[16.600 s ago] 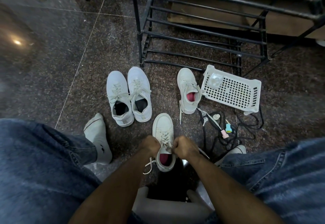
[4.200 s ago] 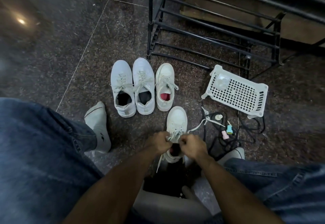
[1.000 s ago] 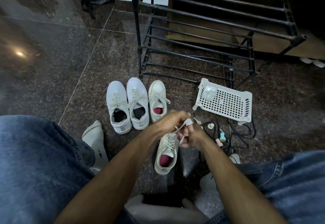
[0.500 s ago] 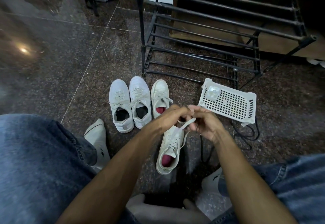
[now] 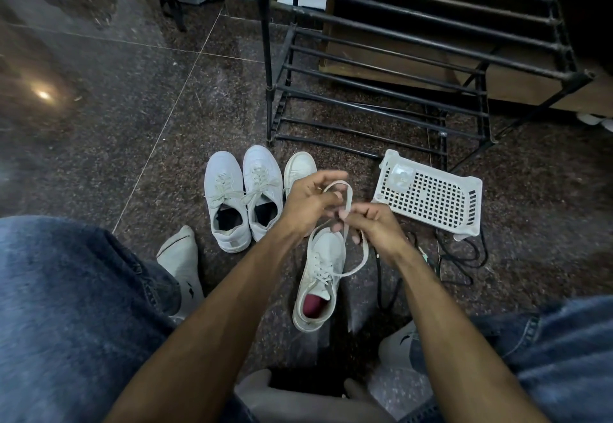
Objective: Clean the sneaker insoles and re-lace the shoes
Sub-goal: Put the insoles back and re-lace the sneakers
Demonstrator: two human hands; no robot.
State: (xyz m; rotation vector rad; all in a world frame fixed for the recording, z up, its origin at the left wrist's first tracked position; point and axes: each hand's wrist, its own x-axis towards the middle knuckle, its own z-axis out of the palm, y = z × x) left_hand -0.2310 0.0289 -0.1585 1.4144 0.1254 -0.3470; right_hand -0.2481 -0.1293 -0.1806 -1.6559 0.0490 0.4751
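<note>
A white sneaker (image 5: 320,276) with a red insole lies on the floor between my feet, toe pointing away. Its white lace (image 5: 360,258) rises in loops from the eyelets to my hands above the toe. My left hand (image 5: 310,202) has a loop of the lace around its fingers. My right hand (image 5: 368,223) pinches the lace just beside it. Its mate, another white sneaker (image 5: 298,169), stands farther off, partly hidden behind my left hand. A laced white pair (image 5: 243,197) with dark insides stands to its left.
A white perforated plastic basket (image 5: 431,198) lies at the right, with dark cables (image 5: 461,256) on the floor near it. A black metal shoe rack (image 5: 398,67) stands behind. My socked feet (image 5: 182,263) and jeans frame the lower view.
Both hands have lifted a little and drawn the lace into a larger loop above the sneaker's toe. The sneaker on the floor stays put.
</note>
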